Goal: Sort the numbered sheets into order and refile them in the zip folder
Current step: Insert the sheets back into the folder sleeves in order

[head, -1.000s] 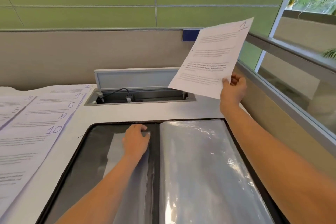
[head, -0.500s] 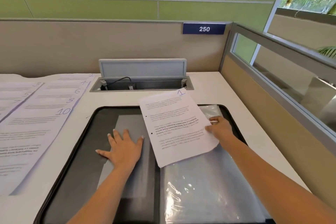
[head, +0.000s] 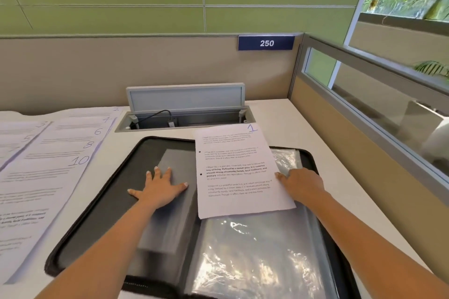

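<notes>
A black zip folder (head: pixel 97 213) lies open on the white desk, with clear plastic sleeves (head: pixel 262 255) on its right half. Sheet 1 (head: pixel 233 167) lies over the top of the sleeves, its number at the upper right corner. My right hand (head: pixel 300 183) holds the sheet's right edge with its fingers, thumb hidden under the paper. My left hand (head: pixel 159 185) presses flat, fingers spread, on the folder's left inner pocket. The other numbered sheets (head: pixel 48 160) lie fanned on the desk to the left, showing 2, 4, 6, 8, 10 and a second row with 3 and 5.
An open cable hatch (head: pixel 184 114) with a raised lid and a black cable sits behind the folder. Beige partitions with a blue "250" plate (head: pixel 266 43) close off the back and right. Bare desk (head: pixel 323 153) runs along the folder's right side.
My right hand brought sheet 1 down from the air onto the folder's sleeves and straightened it. My left hand slid left and spread flat. The view tilted down.
</notes>
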Available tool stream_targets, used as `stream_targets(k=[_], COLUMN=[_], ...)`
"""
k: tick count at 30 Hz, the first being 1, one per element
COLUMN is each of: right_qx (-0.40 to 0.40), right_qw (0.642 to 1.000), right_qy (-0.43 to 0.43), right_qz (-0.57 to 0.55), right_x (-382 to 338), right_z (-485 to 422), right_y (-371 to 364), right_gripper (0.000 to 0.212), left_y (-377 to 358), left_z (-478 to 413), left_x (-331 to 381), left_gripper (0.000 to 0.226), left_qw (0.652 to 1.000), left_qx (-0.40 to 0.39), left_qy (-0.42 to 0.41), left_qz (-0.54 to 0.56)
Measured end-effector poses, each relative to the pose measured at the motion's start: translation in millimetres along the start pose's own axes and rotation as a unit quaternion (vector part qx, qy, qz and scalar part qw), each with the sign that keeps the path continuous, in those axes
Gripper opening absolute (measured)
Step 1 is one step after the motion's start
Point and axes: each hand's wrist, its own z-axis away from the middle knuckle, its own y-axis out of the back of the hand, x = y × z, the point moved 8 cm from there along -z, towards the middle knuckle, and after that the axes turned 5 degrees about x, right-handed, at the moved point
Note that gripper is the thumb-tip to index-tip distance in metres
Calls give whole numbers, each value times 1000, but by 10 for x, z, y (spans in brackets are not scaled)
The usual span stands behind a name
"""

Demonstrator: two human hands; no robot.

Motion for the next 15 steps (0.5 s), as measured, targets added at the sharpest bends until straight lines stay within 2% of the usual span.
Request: stream_targets(k=[3, 6, 9, 11, 15], right_qx=[7, 2, 30, 53, 58], right_qw=[998, 994, 986, 986, 992], right_qy=[15, 27, 20, -1, 5], right_qz=[53, 106, 160, 157, 112], right_x=[-92, -162, -144, -90, -27], right_z=[57, 84, 0, -91, -243], right_y=[56, 109, 232, 279, 188], right_gripper=[53, 50, 38, 30, 42], left_y=[89, 116, 85, 47, -70], left_z=[-198, -232, -63, 123, 440], left_x=[11, 27, 2, -56, -154], left_gripper=[74, 69, 66, 68, 79], left_qw=[999, 999, 999, 997, 991], left_qx=[-29, -16, 31, 59, 81], left_qy=[-36, -36, 9, 50, 106], left_qz=[-18, -23, 0, -6, -12])
